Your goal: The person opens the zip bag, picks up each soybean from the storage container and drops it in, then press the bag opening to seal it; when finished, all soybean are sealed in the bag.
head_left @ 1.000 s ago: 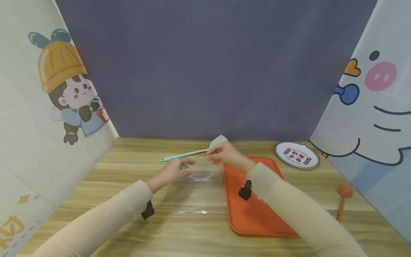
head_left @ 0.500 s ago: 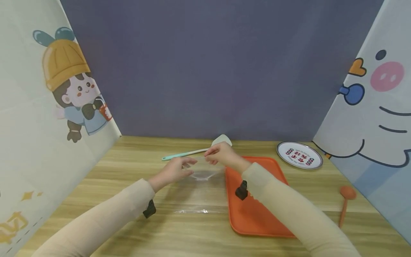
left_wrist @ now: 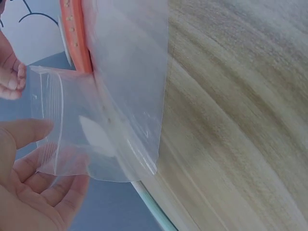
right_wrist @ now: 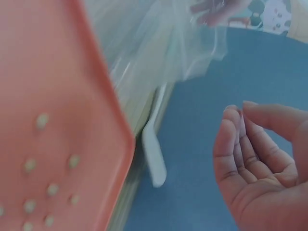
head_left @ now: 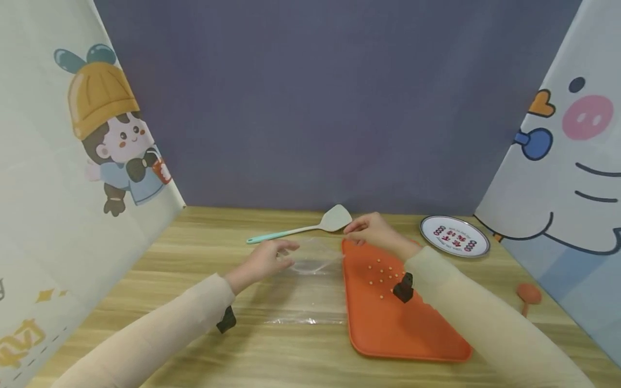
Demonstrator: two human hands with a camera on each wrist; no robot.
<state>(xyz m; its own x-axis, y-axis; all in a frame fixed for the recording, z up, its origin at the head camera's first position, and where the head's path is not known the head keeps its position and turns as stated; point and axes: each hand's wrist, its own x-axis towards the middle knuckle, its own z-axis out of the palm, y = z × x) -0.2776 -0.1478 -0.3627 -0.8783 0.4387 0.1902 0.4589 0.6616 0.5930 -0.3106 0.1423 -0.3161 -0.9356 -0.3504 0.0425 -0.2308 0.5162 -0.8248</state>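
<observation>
Bag [left_wrist: 122, 91] partly beyond left-wrist view

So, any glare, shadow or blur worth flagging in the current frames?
Head view: glints along the near edge of the zip bag, soft shadow on the table beside the left sleeve; right wrist view: zip bag blurred, spatula soft-edged; left wrist view: zip ridges readable.

Gap between right hand [head_left: 372, 233] and plastic bag [head_left: 308, 296]; spatula [head_left: 336, 218] obstructs behind bag, plate [head_left: 455, 236] right of hand.

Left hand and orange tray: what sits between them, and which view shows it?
The clear bag lies between the left hand and the orange tray; the head view shows it.
</observation>
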